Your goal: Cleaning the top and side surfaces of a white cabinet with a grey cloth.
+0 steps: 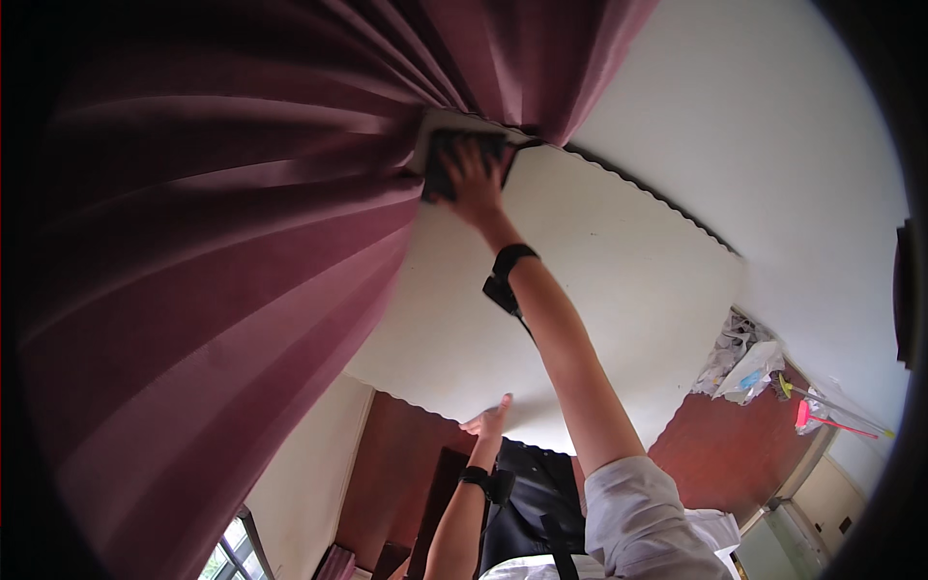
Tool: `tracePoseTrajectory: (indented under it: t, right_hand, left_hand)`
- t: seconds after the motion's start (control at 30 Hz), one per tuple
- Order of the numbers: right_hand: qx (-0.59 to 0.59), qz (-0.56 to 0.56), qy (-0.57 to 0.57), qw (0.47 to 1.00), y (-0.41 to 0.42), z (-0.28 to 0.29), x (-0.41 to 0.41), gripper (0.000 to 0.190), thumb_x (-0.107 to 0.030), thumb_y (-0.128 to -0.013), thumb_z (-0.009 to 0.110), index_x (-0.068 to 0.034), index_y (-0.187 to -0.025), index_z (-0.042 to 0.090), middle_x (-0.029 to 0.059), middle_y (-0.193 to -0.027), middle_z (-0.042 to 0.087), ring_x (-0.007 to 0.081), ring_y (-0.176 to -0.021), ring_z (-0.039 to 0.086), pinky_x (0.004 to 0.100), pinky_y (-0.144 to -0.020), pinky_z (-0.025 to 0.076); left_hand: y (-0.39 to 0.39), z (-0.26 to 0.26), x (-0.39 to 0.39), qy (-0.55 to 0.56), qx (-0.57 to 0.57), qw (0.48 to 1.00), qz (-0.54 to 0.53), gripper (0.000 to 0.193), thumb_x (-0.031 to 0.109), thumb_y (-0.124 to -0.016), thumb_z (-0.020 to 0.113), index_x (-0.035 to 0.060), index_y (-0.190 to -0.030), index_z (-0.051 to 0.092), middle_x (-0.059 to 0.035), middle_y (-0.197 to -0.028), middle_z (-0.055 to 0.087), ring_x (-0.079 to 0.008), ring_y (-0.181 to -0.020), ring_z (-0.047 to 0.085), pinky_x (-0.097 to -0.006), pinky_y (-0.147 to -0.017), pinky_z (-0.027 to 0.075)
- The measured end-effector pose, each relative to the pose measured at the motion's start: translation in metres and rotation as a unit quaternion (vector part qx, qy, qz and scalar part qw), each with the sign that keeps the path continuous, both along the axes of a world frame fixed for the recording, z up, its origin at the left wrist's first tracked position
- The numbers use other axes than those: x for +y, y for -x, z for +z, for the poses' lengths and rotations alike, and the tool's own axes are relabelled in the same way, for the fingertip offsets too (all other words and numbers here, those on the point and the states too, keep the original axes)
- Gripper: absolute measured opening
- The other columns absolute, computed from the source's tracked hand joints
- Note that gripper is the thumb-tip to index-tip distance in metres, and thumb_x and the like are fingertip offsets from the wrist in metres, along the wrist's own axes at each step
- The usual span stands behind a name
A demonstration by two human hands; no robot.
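Observation:
My right hand (473, 181) is stretched out to the far corner of a white tabletop (580, 290) with a scalloped edge. Its fingers are spread over a flat, dark, squarish thing (438, 165). Blur hides whether that is a folded cloth or a book, and whether the fingers grip it. A reddish strip shows at its right side. At the near edge of the table rests my left hand (489, 420), thumb raised and apart from the fingers, with nothing seen in it. Both wrists wear black straps with small devices.
Maroon curtains (239, 239) hang along the left and far sides, against the table corner. A white wall (761, 130) borders the right side. Plastic bags (747, 370) and a pink-headed broom (803, 417) lie beyond the table on the red floor (725, 449). A black chair (533, 500) is close to me.

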State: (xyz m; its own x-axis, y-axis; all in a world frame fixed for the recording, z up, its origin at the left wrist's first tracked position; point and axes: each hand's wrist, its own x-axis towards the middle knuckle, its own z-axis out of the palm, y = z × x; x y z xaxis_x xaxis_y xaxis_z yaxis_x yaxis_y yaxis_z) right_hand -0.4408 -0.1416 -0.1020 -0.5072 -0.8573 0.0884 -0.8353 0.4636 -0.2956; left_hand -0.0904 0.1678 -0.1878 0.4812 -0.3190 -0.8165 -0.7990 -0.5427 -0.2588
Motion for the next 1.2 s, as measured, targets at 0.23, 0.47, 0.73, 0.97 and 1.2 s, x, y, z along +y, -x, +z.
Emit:
tracePoseTrajectory:
  t: [0.23,0.47,0.73,0.97,1.2]
  right_hand:
    - [-0.109,0.25,0.038,0.961,-0.121,0.026,0.093,0.08,-0.052,-0.071,0.064,-0.023,-0.138,0.031,0.0061,-0.148,0.02,0.0231,-0.136,0.018,0.0443,-0.107,0.017]
    - [-0.057,0.067,-0.001,0.996,-0.027,0.038,0.192,0.077,-0.046,-0.074,0.063,-0.02,-0.139,0.031,0.0095,-0.147,0.021,0.0249,-0.136,0.018,0.0475,-0.104,0.016]
    - [0.052,-0.16,-0.024,0.986,0.038,0.015,0.195,0.077,-0.055,-0.079,0.052,-0.021,-0.142,0.022,0.0102,-0.149,0.012,0.0277,-0.137,0.013,0.0531,-0.102,0.018]
    - [-0.008,0.145,-0.024,0.989,-0.13,0.0,0.183,0.082,-0.054,-0.071,0.062,-0.022,-0.139,0.029,0.009,-0.148,0.018,0.0242,-0.137,0.015,0.0494,-0.104,0.016]
    - [-0.079,0.39,-0.001,0.918,-0.238,0.039,0.194,0.084,-0.053,-0.067,0.066,-0.026,-0.139,0.03,0.0042,-0.149,0.019,0.0205,-0.137,0.017,0.0423,-0.108,0.016]
  left_hand:
    - [0.019,0.057,-0.032,0.116,0.032,0.987,0.11,0.158,0.083,-0.034,0.065,-0.0164,-0.131,-0.012,-0.0378,-0.136,0.005,-0.0416,-0.124,0.026,-0.0382,-0.101,0.03]
    - [0.028,0.069,-0.046,0.053,0.014,0.99,0.129,0.159,0.071,-0.039,0.075,-0.0133,-0.127,-0.026,-0.0266,-0.14,0.015,-0.0277,-0.129,0.026,-0.03,-0.103,0.031]
    - [0.026,0.042,-0.044,-0.003,0.034,0.997,0.071,0.151,0.081,-0.048,0.061,-0.0122,-0.128,-0.027,-0.0303,-0.142,0.008,-0.0362,-0.133,0.016,-0.0359,-0.105,0.029]
    - [0.077,0.084,-0.036,0.032,0.011,0.991,0.128,0.131,0.069,-0.057,0.068,-0.0035,-0.139,-0.003,-0.0246,-0.144,0.016,-0.0372,-0.132,0.02,-0.0421,-0.104,0.03]
    - [0.064,0.026,-0.054,0.376,-0.189,0.85,0.317,0.067,0.049,-0.084,0.043,0.0076,-0.135,0.03,-0.0153,-0.134,0.038,-0.0341,-0.122,0.037,-0.0412,-0.099,0.035]
